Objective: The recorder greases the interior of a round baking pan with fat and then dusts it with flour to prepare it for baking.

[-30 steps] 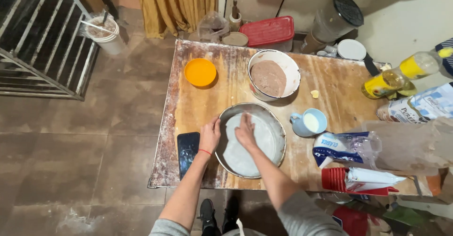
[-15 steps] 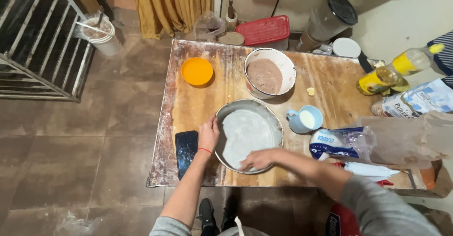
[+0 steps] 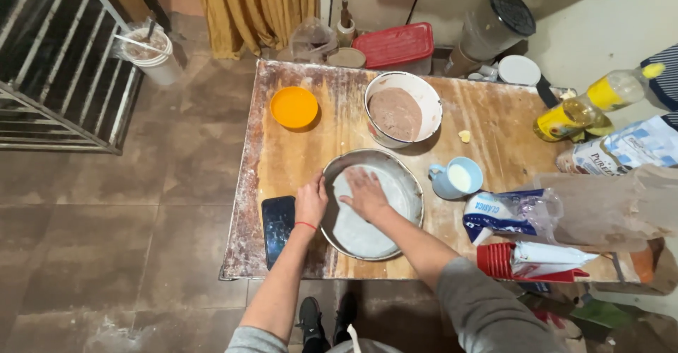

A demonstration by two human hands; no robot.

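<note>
**Two hands at one metal pan**

While the right hand (image 3: 365,192) lies flat and open, fingers spread, on the pale dough sheet (image 3: 364,215) lining the round metal pan (image 3: 411,183), the left hand (image 3: 311,201) rests against the pan's left rim, fingers curved over it; whether they truly grip it I cannot tell. That one pan sits near the front middle of the wooden surface (image 3: 494,123), which is dusted with flour.

Just left of the left hand lies one dark phone (image 3: 277,227), face up. Right of the pan stands one blue mug (image 3: 457,178) holding a white liquid. Behind the pan is one white bowl (image 3: 402,108) of brownish mixture, and to its left one orange bowl (image 3: 294,106), whose contents are hard to make out.

Farther right lie one blue-and-white bag (image 3: 503,213), one stack of red cups (image 3: 498,260) on its side, and one yellow oil bottle (image 3: 583,109). A second printed bag (image 3: 621,150) is cut off by the right edge. One red-lidded box (image 3: 394,45) sits beyond the far edge. On the floor, one white bucket (image 3: 150,55) stands by the metal bars.
</note>
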